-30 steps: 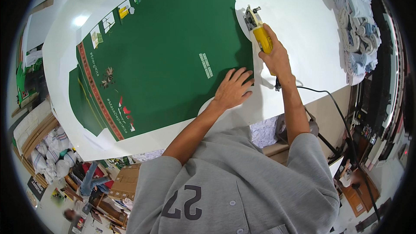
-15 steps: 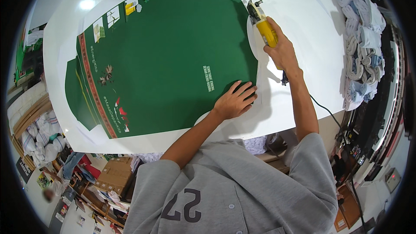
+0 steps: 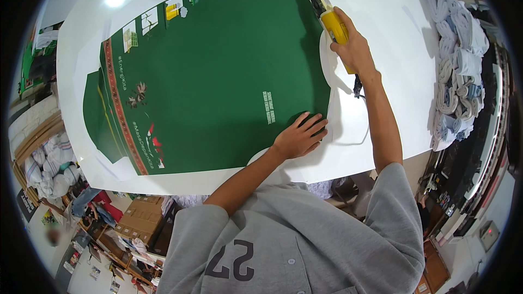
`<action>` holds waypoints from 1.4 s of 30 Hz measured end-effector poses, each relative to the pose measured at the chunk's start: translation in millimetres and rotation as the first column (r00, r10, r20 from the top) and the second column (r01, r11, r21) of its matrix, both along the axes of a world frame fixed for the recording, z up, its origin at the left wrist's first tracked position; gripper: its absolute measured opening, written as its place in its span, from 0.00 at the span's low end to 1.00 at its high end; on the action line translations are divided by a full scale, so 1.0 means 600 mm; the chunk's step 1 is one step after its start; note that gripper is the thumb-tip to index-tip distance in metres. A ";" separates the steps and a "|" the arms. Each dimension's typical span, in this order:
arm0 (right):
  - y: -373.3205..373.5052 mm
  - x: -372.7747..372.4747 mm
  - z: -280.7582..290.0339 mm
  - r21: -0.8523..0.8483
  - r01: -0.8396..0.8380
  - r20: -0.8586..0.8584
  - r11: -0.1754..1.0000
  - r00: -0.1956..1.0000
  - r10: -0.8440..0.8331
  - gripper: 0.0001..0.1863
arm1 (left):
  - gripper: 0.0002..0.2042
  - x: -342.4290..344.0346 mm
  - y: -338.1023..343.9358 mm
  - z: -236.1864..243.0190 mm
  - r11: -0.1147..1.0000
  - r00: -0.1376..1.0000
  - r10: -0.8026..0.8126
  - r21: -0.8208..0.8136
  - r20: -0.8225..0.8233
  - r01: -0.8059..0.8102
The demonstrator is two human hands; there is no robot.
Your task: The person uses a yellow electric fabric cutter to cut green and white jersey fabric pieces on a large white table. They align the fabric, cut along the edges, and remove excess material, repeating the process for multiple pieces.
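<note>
My right hand [image 3: 351, 46] grips a yellow electric rotary cutter [image 3: 335, 26]; its metal head sits on the upper right edge of a green printed fabric piece [image 3: 212, 76], beside a curved cut-out. A black cord runs from the cutter's rear. My left hand [image 3: 302, 136] lies flat with fingers spread on the fabric's lower right corner, below the cutter. The piece has small pictures along its upper left edge and a red patterned band on the left, and rests on white paper or a similar white sheet on the table [image 3: 392, 109].
Folded white and pale blue cloth bundles [image 3: 457, 98] line the table's right end, with a long dark machine [image 3: 490, 136] beyond. Cardboard boxes [image 3: 139, 215], wooden boards and white sacks [image 3: 52, 169] stand below at left. A blurred person [image 3: 54, 228] is at lower left, another partly visible at right.
The cutter in my right hand has moved up along the fabric's right edge, away from my body. My left hand stays on the same corner, which appears lower in view as the view has shifted.
</note>
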State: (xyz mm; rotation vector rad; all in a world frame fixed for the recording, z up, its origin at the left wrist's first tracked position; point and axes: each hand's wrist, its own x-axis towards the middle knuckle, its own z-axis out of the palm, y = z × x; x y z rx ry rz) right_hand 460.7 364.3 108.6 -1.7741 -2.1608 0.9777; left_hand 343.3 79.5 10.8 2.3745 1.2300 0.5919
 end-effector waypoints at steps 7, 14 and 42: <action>0.084 -0.052 0.000 0.019 -0.025 0.043 1.000 0.999 0.025 0.51 | 0.19 0.000 -0.004 -0.004 0.999 1.000 -0.006 -0.033 -0.026 0.005; 0.179 -0.110 -0.019 0.094 -0.094 0.008 0.991 0.996 0.094 0.52 | 0.19 0.017 -0.006 -0.002 0.996 0.998 0.042 -0.072 -0.047 -0.046; 0.163 0.063 0.253 -0.065 0.347 -0.475 0.936 0.814 -0.334 0.52 | 0.51 0.191 0.214 -0.108 0.993 0.999 -0.008 -0.118 0.049 0.013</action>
